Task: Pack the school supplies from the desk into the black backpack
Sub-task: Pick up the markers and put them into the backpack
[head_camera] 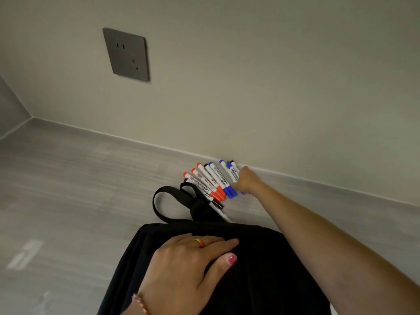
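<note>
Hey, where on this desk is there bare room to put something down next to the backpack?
The desk is bare left of the black backpack, out to the side wall and back to the wall under the outlet. It is crowded behind the bag, where the markers fan against its strap loop with the right hand on them. The left hand rests on the bag.

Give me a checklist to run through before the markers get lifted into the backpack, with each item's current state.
1. Right hand at the markers: ok, it rests on the blue-capped ones by the wall.
2. Grip closed on a marker: cannot tell, the fingers are hidden behind the hand.
3. Black backpack steadied: ok, left hand lies flat on it.
4. Backpack opening accessible: cannot tell, no open zip shows.
5. Markers gathered together: ok, they lie fanned in one cluster.
6. Backpack strap out of the markers' way: not ok, it overlaps the nearest ones.
</note>
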